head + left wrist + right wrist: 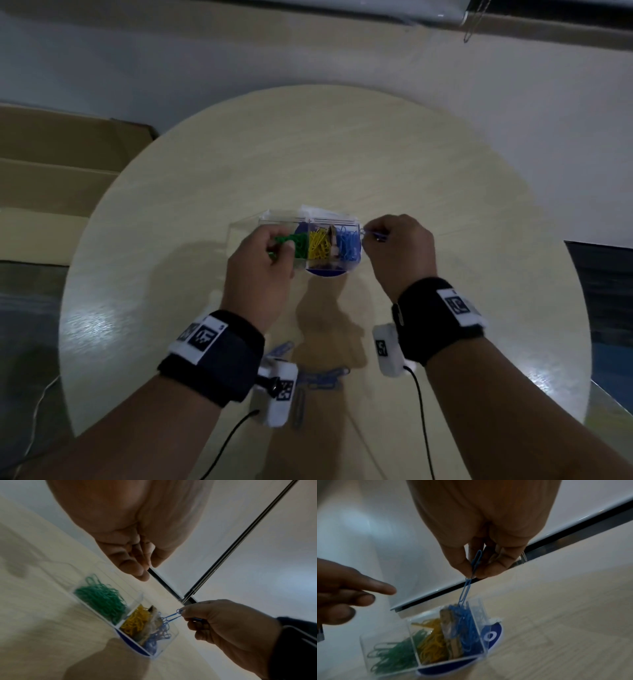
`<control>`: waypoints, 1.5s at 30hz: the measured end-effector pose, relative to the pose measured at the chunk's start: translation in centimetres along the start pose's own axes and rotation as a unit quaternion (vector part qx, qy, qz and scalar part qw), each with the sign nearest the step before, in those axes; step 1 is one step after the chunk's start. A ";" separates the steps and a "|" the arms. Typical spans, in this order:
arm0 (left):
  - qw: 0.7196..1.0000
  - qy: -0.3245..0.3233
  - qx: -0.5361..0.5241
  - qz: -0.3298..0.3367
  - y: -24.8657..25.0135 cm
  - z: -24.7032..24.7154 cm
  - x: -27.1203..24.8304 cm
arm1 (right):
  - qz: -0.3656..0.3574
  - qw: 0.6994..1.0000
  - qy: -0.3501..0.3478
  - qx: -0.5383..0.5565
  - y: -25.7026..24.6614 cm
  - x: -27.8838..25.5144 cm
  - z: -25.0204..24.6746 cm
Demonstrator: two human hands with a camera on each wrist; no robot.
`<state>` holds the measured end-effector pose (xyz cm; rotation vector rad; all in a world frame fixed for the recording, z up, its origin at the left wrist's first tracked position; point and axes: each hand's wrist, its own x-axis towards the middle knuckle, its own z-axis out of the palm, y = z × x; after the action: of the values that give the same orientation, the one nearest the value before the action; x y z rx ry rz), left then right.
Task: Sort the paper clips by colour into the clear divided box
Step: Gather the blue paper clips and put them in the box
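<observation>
Loose blue clips lie nearest; right hand pinches blue clips above the clear divided box; left hand hovers relaxed, empty.

Round pale wood-grain bench, smooth, faint sheen. Clear glossy plastic divided box. Black cloth wristbands, matt.

Right hand raised, thumb-and-forefinger grip pinched, left hand hovering, fingers loosely curled
</observation>
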<state>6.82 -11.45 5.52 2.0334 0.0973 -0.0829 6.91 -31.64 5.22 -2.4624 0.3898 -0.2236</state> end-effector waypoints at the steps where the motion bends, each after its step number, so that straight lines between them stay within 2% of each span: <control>1: 1.000 0.002 0.001 -0.004 -0.4 -0.6 -0.4 | -0.006 1.000 -0.016 -0.011 -0.3 0.3 0.6; 3: 1.000 0.005 0.001 -0.006 -1.3 -1.8 -1.2 | -0.011 0.998 -0.053 -0.021 -0.6 0.1 1.4; 6: 1.000 0.007 0.024 -0.017 -3.2 -3.6 -2.5 | -0.021 0.998 -0.045 -0.027 -0.1 -0.9 1.9; 8: 0.998 0.001 0.066 -0.021 -4.4 -4.7 -3.5 | -0.058 0.997 -0.027 -0.052 0.3 -1.5 2.0; 11: 0.985 -0.046 0.163 -0.020 -6.1 -5.9 -5.1 | -0.127 0.982 -0.024 -0.136 0.3 -2.0 2.1; 15: 0.949 -0.105 0.297 -0.024 -7.8 -6.6 -7.6 | -0.074 0.995 -0.012 -0.063 1.2 -4.6 1.2; 16: 0.940 -0.117 0.319 -0.024 -7.9 -6.5 -8.4 | -0.073 0.996 -0.035 -0.040 1.4 -6.1 0.9; 18: 0.928 -0.144 0.344 -0.011 -7.9 -6.0 -9.8 | -0.109 0.984 -0.133 -0.039 1.2 -10.2 0.7; 20: 0.919 -0.156 0.362 0.019 -7.9 -5.3 -10.8 | -0.164 0.955 -0.231 -0.087 1.0 -14.2 1.0; 22: 0.917 -0.158 0.365 0.034 -8.1 -4.8 -11.2 | -0.182 0.933 -0.281 -0.134 1.0 -16.9 1.6; 27: 0.910 -0.173 0.372 0.059 -8.2 -4.5 -11.4 | -0.155 0.942 -0.263 -0.141 1.6 -19.0 2.4; 32: 0.885 -0.196 0.413 0.086 -7.6 -5.1 -11.7 | -0.125 0.940 -0.264 -0.178 1.5 -19.1 2.1; 34: 0.887 -0.210 0.399 0.094 -7.4 -5.4 -11.6 | -0.115 0.937 -0.266 -0.195 1.4 -18.8 1.8; 37: 0.913 -0.220 0.336 0.074 -6.3 -5.6 -10.4 | -0.101 0.937 -0.271 -0.195 1.6 -18.3 1.4; 41: 0.964 -0.167 0.198 0.056 -2.8 -4.2 -7.0 | -0.057 0.943 -0.299 -0.134 2.0 -17.4 0.7; 45: 0.984 -0.109 0.117 0.081 1.1 -1.1 -2.6 | -0.029 0.955 -0.290 -0.060 2.9 -16.7 0.1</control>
<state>4.42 -11.09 7.24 2.2450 -0.2253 -0.2215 -9.43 -28.29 2.24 -2.5135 0.0767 0.5071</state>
